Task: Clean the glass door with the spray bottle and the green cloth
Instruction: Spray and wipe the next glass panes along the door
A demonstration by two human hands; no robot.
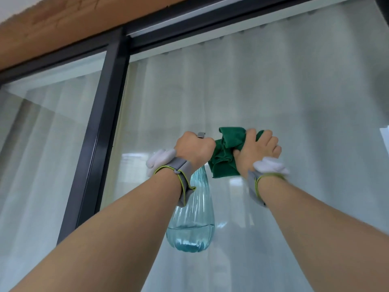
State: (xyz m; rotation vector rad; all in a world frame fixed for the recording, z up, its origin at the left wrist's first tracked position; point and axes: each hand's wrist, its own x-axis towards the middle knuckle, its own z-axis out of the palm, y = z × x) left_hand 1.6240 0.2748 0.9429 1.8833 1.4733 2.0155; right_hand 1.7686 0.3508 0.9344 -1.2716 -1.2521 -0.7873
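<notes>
Both arms are raised toward the glass door. My left hand grips the head of a clear blue ribbed spray bottle, which hangs below the fist and holds a little blue liquid at its bottom. Only a grey tip of the sprayer shows above the knuckles. Just to the right, my right hand clutches the bunched green cloth in front of the glass. The two hands are close together, almost touching. Whether the cloth touches the glass I cannot tell.
A black vertical frame post stands left of the hands, with a second pane beyond it. A black top rail and a wooden beam run overhead. White curtains hang behind the glass.
</notes>
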